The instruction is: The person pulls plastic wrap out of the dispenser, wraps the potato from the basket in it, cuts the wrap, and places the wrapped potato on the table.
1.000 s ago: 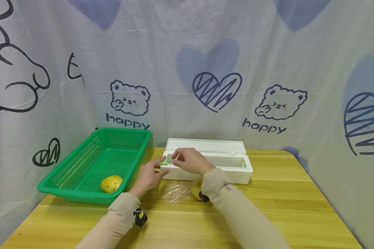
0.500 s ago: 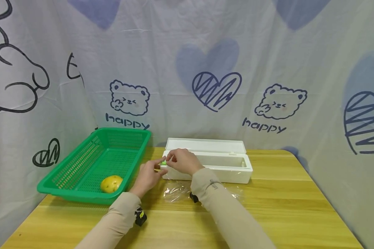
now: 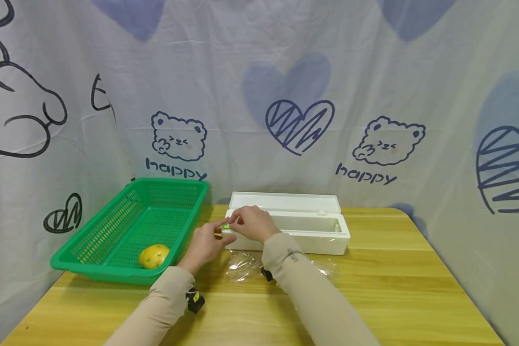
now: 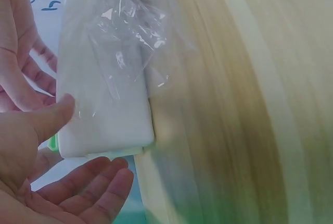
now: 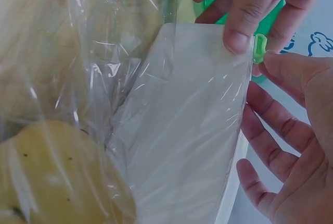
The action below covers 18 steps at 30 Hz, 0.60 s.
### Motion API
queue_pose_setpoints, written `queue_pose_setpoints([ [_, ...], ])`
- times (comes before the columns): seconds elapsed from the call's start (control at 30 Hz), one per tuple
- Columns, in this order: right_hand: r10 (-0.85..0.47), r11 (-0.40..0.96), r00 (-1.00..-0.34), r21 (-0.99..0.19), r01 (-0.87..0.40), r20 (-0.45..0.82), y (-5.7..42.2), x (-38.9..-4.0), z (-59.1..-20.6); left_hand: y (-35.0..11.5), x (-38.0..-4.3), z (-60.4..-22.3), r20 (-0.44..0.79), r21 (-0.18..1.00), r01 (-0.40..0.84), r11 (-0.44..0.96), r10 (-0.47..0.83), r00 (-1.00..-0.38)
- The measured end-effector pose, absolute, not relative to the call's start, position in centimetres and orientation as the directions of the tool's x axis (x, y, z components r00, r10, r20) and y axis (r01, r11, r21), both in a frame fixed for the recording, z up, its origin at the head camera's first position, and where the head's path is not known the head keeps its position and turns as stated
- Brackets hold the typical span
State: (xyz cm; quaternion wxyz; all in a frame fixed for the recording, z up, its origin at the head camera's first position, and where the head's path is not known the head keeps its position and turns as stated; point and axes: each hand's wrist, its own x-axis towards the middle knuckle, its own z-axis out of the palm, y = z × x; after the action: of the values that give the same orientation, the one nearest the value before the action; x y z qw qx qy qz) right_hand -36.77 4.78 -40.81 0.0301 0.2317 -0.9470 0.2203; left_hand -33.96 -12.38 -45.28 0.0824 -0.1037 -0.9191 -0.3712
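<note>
At the left end of an open white box [image 3: 311, 243] on the counter [image 3: 393, 283], a person's right hand [image 3: 253, 223] pinches a small green tab [image 5: 260, 47] between thumb and index finger, the other fingers loosely bent. The left hand [image 3: 204, 245], its fingers spread apart, rests its thumb on the box's front face beside the tab. Clear film [image 3: 243, 265] hangs down the box's front; near it, a yellow speckled item [image 5: 62, 177] shows through the film. Left of the box stands a green basket [image 3: 112, 275].
</note>
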Motion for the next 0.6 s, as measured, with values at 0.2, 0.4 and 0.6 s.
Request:
queue_pose_setpoints([
  [0.2, -0.425, 0.794, -0.889, -0.402, -0.457, 0.17, 4.54, -36.66, -40.54, -12.09, -34.43, -45.42, 0.258, 0.638, 0.262, 0.724, 0.12, -0.959],
  [0.4, -0.422, 0.8, -0.888, -0.385, -0.46, 0.183, 4.27, -36.49, -40.51, -12.08, -34.65, -45.29, 0.313, 0.603, 0.304, 0.737, 0.132, -0.941],
  [0.6, -0.415, 0.816, -0.889, -0.353, -0.457, 0.192, 4.4, -36.59, -40.56, -12.27, -34.78, -45.41, 0.342, 0.57, 0.328, 0.754, 0.145, -0.928],
])
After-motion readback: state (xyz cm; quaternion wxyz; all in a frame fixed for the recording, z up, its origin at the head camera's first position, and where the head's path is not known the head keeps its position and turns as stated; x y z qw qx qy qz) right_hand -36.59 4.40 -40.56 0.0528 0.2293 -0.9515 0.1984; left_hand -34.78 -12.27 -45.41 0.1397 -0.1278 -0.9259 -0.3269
